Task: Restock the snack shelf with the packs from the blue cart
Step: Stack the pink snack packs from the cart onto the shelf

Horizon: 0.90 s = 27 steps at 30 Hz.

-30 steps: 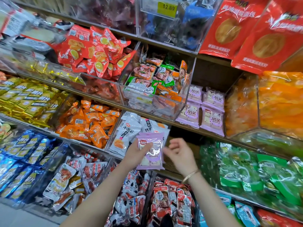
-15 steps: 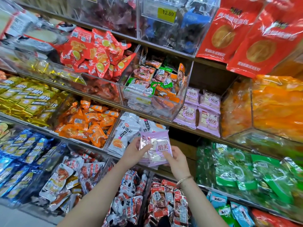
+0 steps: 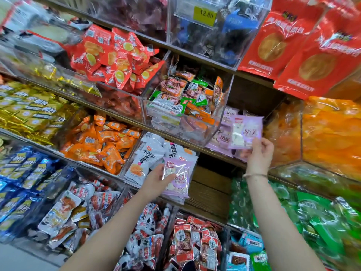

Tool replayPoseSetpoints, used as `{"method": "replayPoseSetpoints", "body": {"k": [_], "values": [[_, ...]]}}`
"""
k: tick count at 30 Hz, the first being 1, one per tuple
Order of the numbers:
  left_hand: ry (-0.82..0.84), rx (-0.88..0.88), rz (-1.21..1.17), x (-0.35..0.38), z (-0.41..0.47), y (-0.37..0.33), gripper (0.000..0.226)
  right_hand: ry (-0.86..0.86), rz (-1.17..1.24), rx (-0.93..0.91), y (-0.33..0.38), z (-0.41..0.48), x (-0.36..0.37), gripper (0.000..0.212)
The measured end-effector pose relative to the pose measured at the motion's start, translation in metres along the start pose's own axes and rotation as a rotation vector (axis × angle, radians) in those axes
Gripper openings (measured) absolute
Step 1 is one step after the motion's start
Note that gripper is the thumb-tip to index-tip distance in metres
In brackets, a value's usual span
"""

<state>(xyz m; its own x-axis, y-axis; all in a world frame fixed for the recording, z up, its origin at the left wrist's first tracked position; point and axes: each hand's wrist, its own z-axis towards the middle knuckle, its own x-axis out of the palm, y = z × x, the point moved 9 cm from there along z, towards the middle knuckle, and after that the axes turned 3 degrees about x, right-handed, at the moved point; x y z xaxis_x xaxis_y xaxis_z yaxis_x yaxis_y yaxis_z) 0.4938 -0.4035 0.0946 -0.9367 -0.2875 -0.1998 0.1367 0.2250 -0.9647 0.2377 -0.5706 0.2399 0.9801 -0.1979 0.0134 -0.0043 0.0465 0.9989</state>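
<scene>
My left hand point(image 3: 157, 178) grips a small stack of lilac snack packs point(image 3: 180, 178) in front of the middle shelf. My right hand point(image 3: 260, 151) pinches one lilac pack point(image 3: 247, 132) by its lower edge and holds it up at the shelf slot where more lilac packs point(image 3: 224, 137) lie. The blue cart is out of view.
A clear bin of green and orange packs point(image 3: 185, 106) juts out just left of the lilac slot. A bin of orange dried fruit point(image 3: 330, 133) stands to its right. White packs point(image 3: 150, 153) sit behind my left hand. Red bags point(image 3: 283, 36) hang above.
My right hand took one lilac pack from the stack and lifted it up and right to the shelf slot. My left hand stayed low with the rest of the stack.
</scene>
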Motion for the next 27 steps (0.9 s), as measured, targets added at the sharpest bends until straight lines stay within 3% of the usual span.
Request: {"method": "replayPoseSetpoints", "body": {"k": [3, 8, 10, 12, 14, 18, 23, 27], "values": [[-0.002, -0.001, -0.012, 0.0, 0.001, 0.0, 0.029, -0.017, 0.064, 0.066, 0.001, 0.037, 0.021, 0.012], [0.018, 0.009, -0.045, 0.0, -0.001, -0.001, 0.037, 0.093, 0.138, 0.236, -0.019, 0.083, 0.07, 0.016], [0.02, 0.011, -0.059, 0.0, -0.002, -0.002, 0.036, 0.168, -0.017, 0.237, -0.029, 0.093, 0.082, 0.029], [0.021, 0.001, -0.085, 0.001, -0.002, -0.002, 0.038, 0.222, -0.345, 0.185, -0.039, 0.103, 0.088, 0.042], [0.022, -0.007, -0.093, 0.001, -0.002, -0.003, 0.041, 0.225, -0.607, 0.12, -0.038, 0.113, 0.086, 0.046], [0.021, -0.008, -0.105, 0.001, -0.002, -0.002, 0.04, 0.273, -0.885, 0.018, -0.029, 0.112, 0.087, 0.051], [0.019, -0.019, -0.102, 0.001, -0.002, 0.0, 0.04, 0.229, -0.721, -0.158, -0.003, 0.041, 0.07, 0.051], [-0.012, -0.043, -0.069, -0.001, 0.0, 0.006, 0.04, 0.367, -0.514, -0.125, -0.015, -0.042, 0.049, 0.015]]}}
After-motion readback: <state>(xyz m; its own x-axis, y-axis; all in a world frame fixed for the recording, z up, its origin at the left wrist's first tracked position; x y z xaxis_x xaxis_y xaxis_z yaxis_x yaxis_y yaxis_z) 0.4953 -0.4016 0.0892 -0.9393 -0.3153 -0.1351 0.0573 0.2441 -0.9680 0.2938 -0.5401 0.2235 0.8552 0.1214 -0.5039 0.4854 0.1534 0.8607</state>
